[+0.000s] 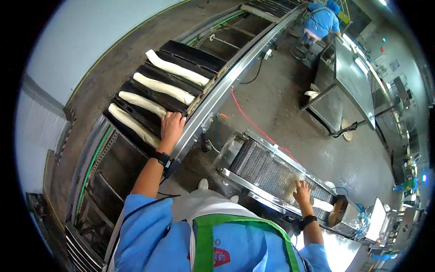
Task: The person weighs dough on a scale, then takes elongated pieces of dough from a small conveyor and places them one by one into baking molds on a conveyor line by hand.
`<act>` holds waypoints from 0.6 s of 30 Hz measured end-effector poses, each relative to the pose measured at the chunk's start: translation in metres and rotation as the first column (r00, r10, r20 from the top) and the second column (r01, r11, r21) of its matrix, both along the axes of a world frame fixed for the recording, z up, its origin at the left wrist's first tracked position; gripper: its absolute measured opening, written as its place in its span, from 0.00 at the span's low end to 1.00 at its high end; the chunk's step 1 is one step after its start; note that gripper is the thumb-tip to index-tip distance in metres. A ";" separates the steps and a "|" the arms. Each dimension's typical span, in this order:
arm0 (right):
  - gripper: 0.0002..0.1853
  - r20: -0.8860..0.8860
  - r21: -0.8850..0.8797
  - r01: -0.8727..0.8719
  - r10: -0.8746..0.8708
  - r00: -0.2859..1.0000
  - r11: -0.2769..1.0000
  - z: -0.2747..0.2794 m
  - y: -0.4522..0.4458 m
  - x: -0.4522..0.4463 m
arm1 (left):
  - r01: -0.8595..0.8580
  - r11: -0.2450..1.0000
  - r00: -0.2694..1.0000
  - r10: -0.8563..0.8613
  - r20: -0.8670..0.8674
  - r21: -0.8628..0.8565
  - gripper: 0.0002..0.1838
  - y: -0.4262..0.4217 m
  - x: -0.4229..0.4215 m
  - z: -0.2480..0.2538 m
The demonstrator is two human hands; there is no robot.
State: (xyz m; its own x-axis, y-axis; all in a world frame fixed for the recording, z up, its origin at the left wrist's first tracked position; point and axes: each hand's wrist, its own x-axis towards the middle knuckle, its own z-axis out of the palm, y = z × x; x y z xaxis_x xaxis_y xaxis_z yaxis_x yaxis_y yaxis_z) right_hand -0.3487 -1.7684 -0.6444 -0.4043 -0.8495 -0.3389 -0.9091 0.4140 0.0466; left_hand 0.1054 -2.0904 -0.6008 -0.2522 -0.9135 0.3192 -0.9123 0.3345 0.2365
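Green apron strap (204,245), dough strip (141,103), one end at left hand (171,128)

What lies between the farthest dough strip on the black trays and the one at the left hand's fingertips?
One other dough strip lies between them on the black trays, as the head view shows.

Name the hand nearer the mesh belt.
Right. The right hand is over the mesh belt, contact unclear; the left hand is farther off, at the near end of a pale dough strip.
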 end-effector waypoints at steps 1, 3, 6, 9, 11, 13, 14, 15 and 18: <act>0.29 0.002 -0.003 0.003 -0.003 1.000 1.000 0.003 0.000 0.001 | 0.012 1.000 1.000 -0.012 -0.019 0.006 0.10 0.000 0.000 0.001; 0.27 -0.116 0.121 -0.019 0.033 0.993 0.992 0.012 0.005 0.003 | 0.056 0.998 0.997 -0.056 -0.061 -0.007 0.10 -0.001 0.002 0.000; 0.30 -0.181 -0.025 0.061 -0.064 0.981 0.998 -0.017 0.046 -0.015 | 0.143 0.989 0.981 -0.147 -0.127 -0.040 0.10 0.003 0.010 0.004; 0.27 -0.138 0.005 0.200 -0.198 0.971 0.980 0.000 0.064 -0.002 | 0.150 0.984 0.986 -0.156 -0.063 -0.092 0.11 0.007 0.021 -0.011; 0.27 -0.225 -0.035 0.091 -0.097 0.970 0.995 0.018 0.057 0.009 | 0.130 0.991 0.991 -0.131 -0.028 -0.011 0.12 0.004 0.046 -0.033; 0.25 -0.261 -0.030 0.133 -0.136 0.956 0.991 -0.002 0.050 0.001 | 0.129 0.992 0.991 -0.129 0.026 0.001 0.14 0.020 0.050 -0.019; 0.21 -0.295 0.021 0.108 -0.097 0.951 0.994 -0.013 0.043 -0.005 | 0.101 0.994 0.993 -0.102 0.053 0.030 0.15 0.019 0.059 -0.029; 0.20 -0.374 -0.085 0.021 -0.052 0.926 0.996 -0.020 0.040 -0.012 | 0.096 0.995 0.994 -0.097 0.052 0.030 0.15 0.021 0.059 -0.034; 0.22 -0.032 -0.158 0.108 -0.114 0.993 0.981 -0.018 0.004 -0.044 | 0.074 0.995 0.995 -0.070 0.066 -0.060 0.13 0.038 0.065 -0.030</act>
State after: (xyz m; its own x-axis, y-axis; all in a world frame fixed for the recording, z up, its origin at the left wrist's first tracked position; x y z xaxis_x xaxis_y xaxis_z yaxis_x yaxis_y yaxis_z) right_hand -0.3930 -1.7641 -0.6624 -0.5098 -0.8397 -0.1871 -0.8557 0.5175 0.0091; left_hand 0.1704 -2.0520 -0.6310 -0.3384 -0.8708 0.3566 -0.8977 0.4124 0.1553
